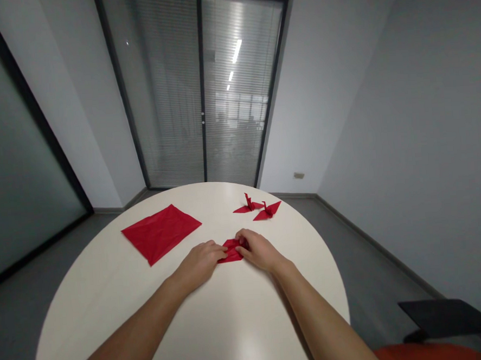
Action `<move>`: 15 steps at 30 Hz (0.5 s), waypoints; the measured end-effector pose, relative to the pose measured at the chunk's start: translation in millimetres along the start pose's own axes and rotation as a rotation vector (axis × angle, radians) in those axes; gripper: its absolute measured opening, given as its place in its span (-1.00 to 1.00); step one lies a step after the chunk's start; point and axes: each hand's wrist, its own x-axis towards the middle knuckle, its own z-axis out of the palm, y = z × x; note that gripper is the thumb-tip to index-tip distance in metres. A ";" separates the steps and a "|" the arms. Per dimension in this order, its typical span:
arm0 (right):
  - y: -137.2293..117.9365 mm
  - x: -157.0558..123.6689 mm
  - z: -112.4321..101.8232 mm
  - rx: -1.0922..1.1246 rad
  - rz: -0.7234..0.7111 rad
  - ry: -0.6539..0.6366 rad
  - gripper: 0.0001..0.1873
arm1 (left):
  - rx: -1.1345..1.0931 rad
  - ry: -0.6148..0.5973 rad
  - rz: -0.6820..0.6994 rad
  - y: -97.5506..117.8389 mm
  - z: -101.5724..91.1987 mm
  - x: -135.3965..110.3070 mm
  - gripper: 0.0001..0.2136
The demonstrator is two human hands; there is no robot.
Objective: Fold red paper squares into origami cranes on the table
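Note:
A small, partly folded piece of red paper lies on the round white table, between my two hands. My left hand rests on its left side with the fingertips pinching the paper. On the paper's right side, my right hand has its fingers curled and pressing down. A flat stack of red paper sheets lies to the left, beyond my left hand. Two finished red paper cranes stand at the far right of the table.
The table's curved edge runs close on the right. A dark chair part and something orange sit at the lower right. Behind the table are glass doors with blinds and grey walls.

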 end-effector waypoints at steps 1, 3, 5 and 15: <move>0.3 -0.1 -0.2 -0.007 -0.030 -0.001 -0.69 | 0.004 -0.002 0.008 -0.9 0.6 -0.5 -0.62; 1.1 0.2 -0.2 -0.035 -0.099 -0.023 -0.65 | 0.009 -0.012 0.013 -1.1 -0.4 -1.6 -0.63; 1.4 1.0 -0.1 -0.084 -0.140 -0.062 -0.65 | 0.016 -0.023 0.005 2.0 -4.7 -3.1 -0.63; -24.8 4.2 0.2 -0.380 -0.096 -0.205 -0.69 | 0.089 -0.255 -0.208 27.4 3.6 -12.9 -0.39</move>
